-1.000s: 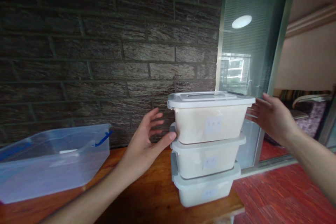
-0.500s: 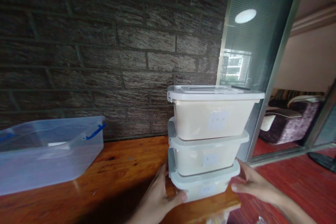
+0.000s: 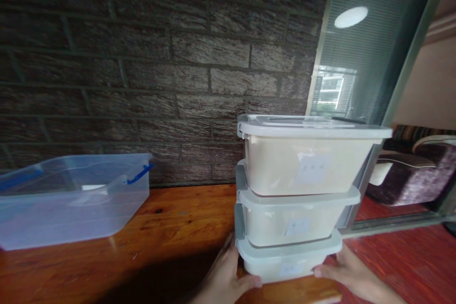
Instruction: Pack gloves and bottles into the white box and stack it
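Observation:
Three cream storage boxes with lids stand in a stack near the right end of the wooden table. My left hand point(image 3: 228, 273) grips the left end of the bottom box point(image 3: 263, 268), its thumb pressed on the front wall and its fingers hidden behind the side. At the other end, my right hand point(image 3: 347, 270) holds the same box, thumb against the front right corner. On it rests the middle box point(image 3: 267, 225), with grey latches at the left. The top box point(image 3: 274, 166) is the largest and has a pale label on its front.
A clear plastic bin point(image 3: 71, 221) with blue handles and no lid sits on the wooden table point(image 3: 171, 228) at the left. Behind rises a dark brick wall point(image 3: 142, 80). A glass door frame point(image 3: 402, 80), a purple sofa point(image 3: 416, 180) and red floor lie to the right.
The view has shifted, so the stack now appears larger and further right. My right hand's thumb now sits against the bottom box. My left hand stays at the left end.

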The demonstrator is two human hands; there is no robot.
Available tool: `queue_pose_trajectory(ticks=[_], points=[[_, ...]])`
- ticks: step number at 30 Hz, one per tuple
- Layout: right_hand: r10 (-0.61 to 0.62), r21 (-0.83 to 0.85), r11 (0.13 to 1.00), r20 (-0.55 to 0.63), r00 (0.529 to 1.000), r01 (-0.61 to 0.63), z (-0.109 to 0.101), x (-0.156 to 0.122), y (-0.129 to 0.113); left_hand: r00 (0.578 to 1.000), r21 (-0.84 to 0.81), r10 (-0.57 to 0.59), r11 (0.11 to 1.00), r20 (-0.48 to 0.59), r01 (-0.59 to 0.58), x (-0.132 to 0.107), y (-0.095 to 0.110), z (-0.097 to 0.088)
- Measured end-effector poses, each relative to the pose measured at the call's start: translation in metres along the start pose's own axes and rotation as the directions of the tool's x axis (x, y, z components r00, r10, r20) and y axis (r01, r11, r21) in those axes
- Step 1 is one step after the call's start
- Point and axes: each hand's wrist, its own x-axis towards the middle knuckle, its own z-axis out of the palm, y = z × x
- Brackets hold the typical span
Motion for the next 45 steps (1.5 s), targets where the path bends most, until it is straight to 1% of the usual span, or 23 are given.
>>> queue_pose_trajectory(ticks=[3,7,10,14,20,25,28,31,37,43,45], points=[[0.000,0.019,1.000,0.014,1.000,-0.001,0.002,0.005,0.000,1.000,-0.005,-0.003,1.000,0.015,0.003,0.003,0.000,-0.001],[0.010,0.060,0.998,0.046,0.999,-0.013,0.006,0.016,-0.002,0.999,-0.059,0.021,0.998,0.027,-0.019,0.011,0.002,-0.004],[0.020,0.096,0.995,0.098,0.995,-0.030,0.007,0.026,0.004,1.000,-0.098,0.014,0.995,0.017,-0.012,0.018,-0.001,-0.005],[-0.001,0.120,0.993,0.153,0.988,-0.018,0.006,0.040,0.016,0.998,-0.141,0.063,0.988,0.021,-0.059,0.026,-0.015,-0.006],[-0.085,0.199,0.979,0.160,0.984,0.052,0.013,0.059,0.021,0.996,-0.207,0.088,0.975,0.030,-0.080,0.038,-0.033,-0.012],[-0.132,0.245,0.966,0.180,0.975,0.085,0.017,0.077,0.022,0.997,-0.185,0.075,0.980,0.036,-0.067,0.051,-0.044,-0.020],[-0.158,0.261,0.960,0.202,0.967,0.102,0.019,0.087,0.023,0.997,-0.214,0.068,0.975,0.033,-0.060,0.060,-0.053,-0.022],[-0.183,0.267,0.956,0.209,0.961,0.124,0.021,0.097,0.024,0.998,-0.247,0.065,0.967,0.015,-0.059,0.068,-0.057,-0.025],[-0.208,0.275,0.951,0.234,0.950,0.141,0.021,0.119,0.029,0.999,-0.187,0.031,0.982,0.022,-0.027,0.082,-0.055,-0.036],[-0.211,0.300,0.945,0.241,0.947,0.134,0.022,0.140,0.039,1.000,-0.077,0.020,0.997,0.006,-0.019,0.098,-0.066,-0.046],[-0.214,0.303,0.943,0.233,0.949,0.138,0.022,0.147,0.042,1.000,-0.067,0.019,0.998,0.021,-0.018,0.104,-0.070,-0.049]])
